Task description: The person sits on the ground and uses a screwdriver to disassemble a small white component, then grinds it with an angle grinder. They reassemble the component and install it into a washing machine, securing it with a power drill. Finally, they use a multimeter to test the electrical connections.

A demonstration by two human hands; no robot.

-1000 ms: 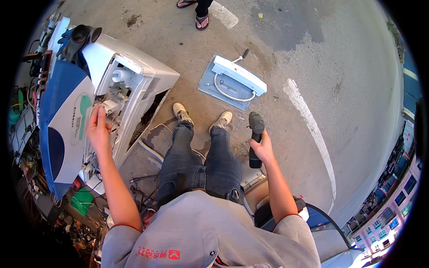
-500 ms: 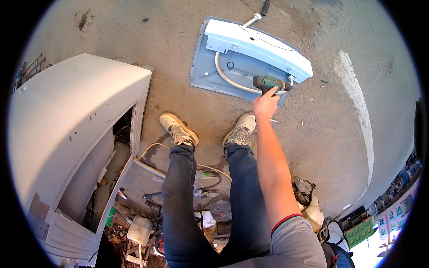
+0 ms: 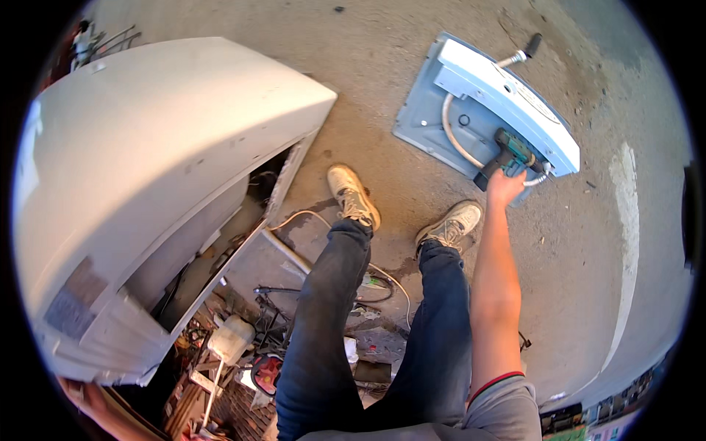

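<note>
My right hand (image 3: 506,187) is closed on a dark green and black cordless drill (image 3: 517,149). The drill is over a light blue sheet-metal panel (image 3: 419,134) lying on the ground ahead and to the right. Along the panel's far side runs a pale blue curved housing (image 3: 507,87), and a whitish hose (image 3: 450,132) loops beside the drill. At the lower left edge, part of my left hand or forearm (image 3: 99,408) shows beside the lower end of a large white appliance cabinet (image 3: 198,95); its fingers cannot be made out.
The cabinet, with an opening in its side, fills the left. Scrap and tools (image 3: 250,353) lie around my legs, among them a whitish container (image 3: 232,338). A thin cable (image 3: 301,213) crosses the ground near my shoes (image 3: 353,195). A white painted line (image 3: 629,220) runs at right.
The view has swung left, so the panel and cabinet sit further right. The drill has turned in my right hand, its battery end now toward the left. My left arm has appeared at lower left.
</note>
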